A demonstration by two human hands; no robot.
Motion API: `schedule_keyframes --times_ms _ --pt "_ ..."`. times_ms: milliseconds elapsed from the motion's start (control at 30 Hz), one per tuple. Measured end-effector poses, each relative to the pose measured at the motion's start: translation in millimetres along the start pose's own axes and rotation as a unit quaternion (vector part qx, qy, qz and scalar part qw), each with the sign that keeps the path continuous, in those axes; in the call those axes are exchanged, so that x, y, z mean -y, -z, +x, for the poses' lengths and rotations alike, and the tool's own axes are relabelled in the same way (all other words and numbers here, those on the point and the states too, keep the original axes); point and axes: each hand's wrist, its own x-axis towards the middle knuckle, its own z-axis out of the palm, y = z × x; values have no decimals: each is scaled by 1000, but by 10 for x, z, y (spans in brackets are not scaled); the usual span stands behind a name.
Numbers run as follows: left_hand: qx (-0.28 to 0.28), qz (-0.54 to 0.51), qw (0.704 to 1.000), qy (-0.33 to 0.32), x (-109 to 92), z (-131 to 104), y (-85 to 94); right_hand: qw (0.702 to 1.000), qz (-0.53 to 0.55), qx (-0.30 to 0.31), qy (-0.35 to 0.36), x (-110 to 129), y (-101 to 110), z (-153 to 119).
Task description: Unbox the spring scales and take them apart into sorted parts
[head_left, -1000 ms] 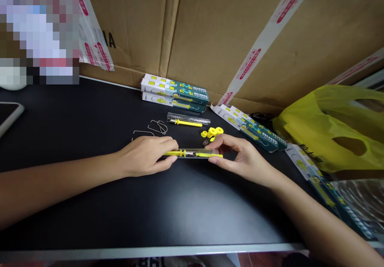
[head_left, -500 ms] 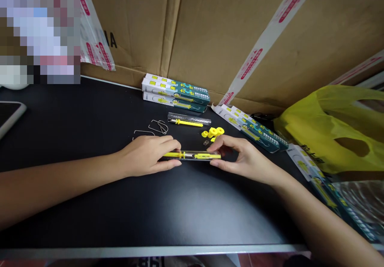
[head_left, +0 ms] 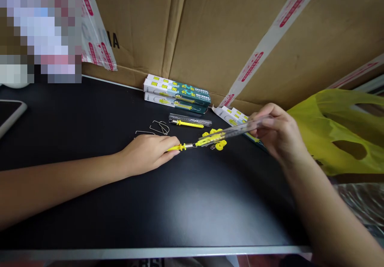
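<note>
Above the black table, my left hand (head_left: 150,153) pinches the yellow rod (head_left: 174,148) of a spring scale. A short metal spring (head_left: 189,145) joins this rod to a slim yellow end piece (head_left: 204,140). My right hand (head_left: 279,129) grips a clear plastic tube (head_left: 240,129), tilted with its right end raised. The tube's lower left end overlaps the yellow end piece. Behind and under it lie several yellow caps (head_left: 221,145) and a small loose spring (head_left: 213,147). Bent wire hooks (head_left: 162,127) rest beyond my left hand, partly hidden by it.
Another clear tube (head_left: 192,119) and a yellow rod with a spring (head_left: 190,124) lie farther back. Printed boxes (head_left: 177,93) stand against the cardboard (head_left: 225,31). A yellow plastic bag (head_left: 330,127) is at right, a white-edged device (head_left: 12,115) at far left.
My right hand has moved up and to the right with the clear tube, sliding it off the yellow rod and spring. My left hand keeps hold of the rod, nearly in place.
</note>
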Motion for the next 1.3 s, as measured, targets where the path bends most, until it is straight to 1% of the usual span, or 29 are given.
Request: schedule_keyframes --times_ms 67,100,233,333,400,467,600,667,800,867,1000,1100,1167,1233,1267,1300 --pt "-8 8 1000 -6 -4 -3 -5 998 24 -51 -24 -110 -49 58" --pt "-12 13 1000 -9 -7 -5 -5 997 32 -68 -24 -166 -76 85" --pt "-35 30 999 -9 -18 -9 -2 995 74 -62 -25 -350 -118 197" --pt "-39 30 999 -6 -17 -9 -4 996 67 -56 -12 -434 -114 286" --pt "-33 24 999 -7 -14 -7 -7 998 31 -56 -3 -483 -138 342" --pt "-31 15 999 -11 -9 -6 -11 998 -6 -61 -9 -536 -186 394" --pt "-44 18 999 -21 -4 -13 -14 995 -77 -53 -21 -652 -270 492" --pt "-51 25 998 -24 -4 -17 -11 991 -128 -33 2 -704 -279 537" --pt "-58 39 997 -30 -9 -19 -9 969 -240 25 56 -757 -289 602" --pt "-60 42 997 -35 -13 -19 -9 962 -264 40 62 -756 -311 624" --pt "-59 44 996 -46 -16 -18 -8 957 -277 58 69 -715 -348 670" --pt "-56 38 996 -51 -15 -17 -8 955 -282 42 81 -619 -354 646" --pt "-54 37 996 -53 -12 -19 -10 951 -292 13 106 -492 -377 538" --pt "-54 36 996 -59 -7 -20 -11 941 -304 0 147 -328 -440 333" --pt "-53 34 996 -64 -4 -20 -10 940 -300 14 163 -245 -488 200" --pt "-53 31 996 -70 -2 -19 -8 943 -283 50 169 -171 -546 55"
